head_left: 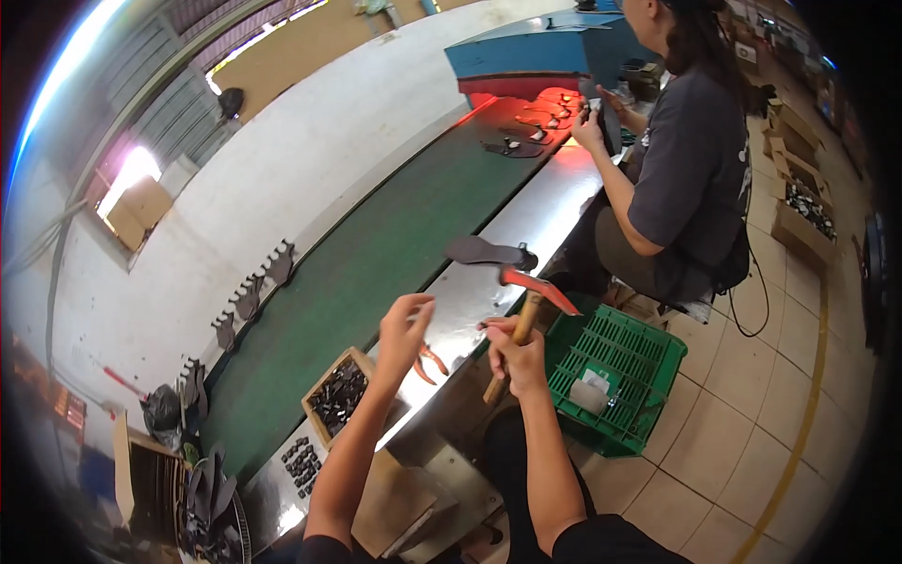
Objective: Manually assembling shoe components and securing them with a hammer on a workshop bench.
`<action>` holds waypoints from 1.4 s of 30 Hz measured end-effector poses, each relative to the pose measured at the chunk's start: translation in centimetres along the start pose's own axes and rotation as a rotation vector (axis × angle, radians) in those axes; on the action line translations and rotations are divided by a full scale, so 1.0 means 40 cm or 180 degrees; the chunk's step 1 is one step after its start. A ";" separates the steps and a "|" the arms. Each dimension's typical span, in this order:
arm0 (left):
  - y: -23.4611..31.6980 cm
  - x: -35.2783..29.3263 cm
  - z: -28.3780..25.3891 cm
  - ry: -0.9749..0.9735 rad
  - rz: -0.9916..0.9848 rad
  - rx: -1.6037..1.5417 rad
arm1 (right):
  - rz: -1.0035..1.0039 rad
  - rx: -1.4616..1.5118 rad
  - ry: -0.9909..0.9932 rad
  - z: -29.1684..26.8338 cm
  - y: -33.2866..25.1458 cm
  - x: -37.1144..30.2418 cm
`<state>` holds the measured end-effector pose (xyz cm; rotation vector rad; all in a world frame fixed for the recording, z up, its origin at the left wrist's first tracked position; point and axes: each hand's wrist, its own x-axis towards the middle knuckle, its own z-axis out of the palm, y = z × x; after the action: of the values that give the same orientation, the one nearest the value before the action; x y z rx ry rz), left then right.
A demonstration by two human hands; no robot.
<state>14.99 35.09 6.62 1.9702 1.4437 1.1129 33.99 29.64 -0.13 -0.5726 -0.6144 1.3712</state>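
Observation:
My right hand point(519, 357) is wrapped round the wooden handle of a hammer point(528, 315), whose red head points up and right. A small dark piece point(485, 326) shows at that hand's fingertips; its kind is too small to tell. My left hand point(404, 329) hovers over the metal ledge point(460, 291), fingers loosely bent and apart, with nothing visible in them. Beside it on the ledge lie orange-handled pliers point(430, 363). Beyond my hands a dark shoe sole point(484, 251) rests across the ledge. A wooden box point(308, 406) of small black parts sits by my left forearm.
A green conveyor belt point(329, 273) runs beside the ledge toward a blue machine point(526, 47). Several small black pieces point(301, 467) lie in rows near me. A green crate point(648, 376) stands on the right. A co-worker point(691, 150) sits ahead, holding a dark sole.

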 end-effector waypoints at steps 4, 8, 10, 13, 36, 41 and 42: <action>-0.137 0.217 0.250 -0.0146 0.0873 0.0691 | -0.0562 0.0922 0.0604 -0.095 -0.005 0.054; -0.151 0.308 0.488 0.0280 0.0013 0.1178 | -0.1064 0.1390 0.0831 -0.159 -0.012 0.068; -0.120 0.313 0.545 0.0534 0.0152 0.1121 | -0.1126 0.1370 0.1062 -0.190 -0.009 0.068; -0.098 0.298 0.568 0.0014 0.0044 0.0884 | -0.1231 0.1391 0.1214 -0.207 -0.011 0.071; 0.565 -0.134 -0.653 -0.0824 0.2530 0.1750 | -0.0638 0.0132 0.0578 -0.124 0.075 0.080; 0.399 -0.443 -0.538 0.0690 0.0741 0.1231 | -0.0535 -0.0246 0.0269 -0.068 0.035 0.028; 0.320 -0.527 -0.503 0.0902 0.0344 0.0879 | -0.0476 -0.0209 0.0083 -0.029 0.044 0.013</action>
<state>3.20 9.01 20.50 2.1672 1.7334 1.3463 33.60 30.34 -2.17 -0.5846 -0.6698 1.2053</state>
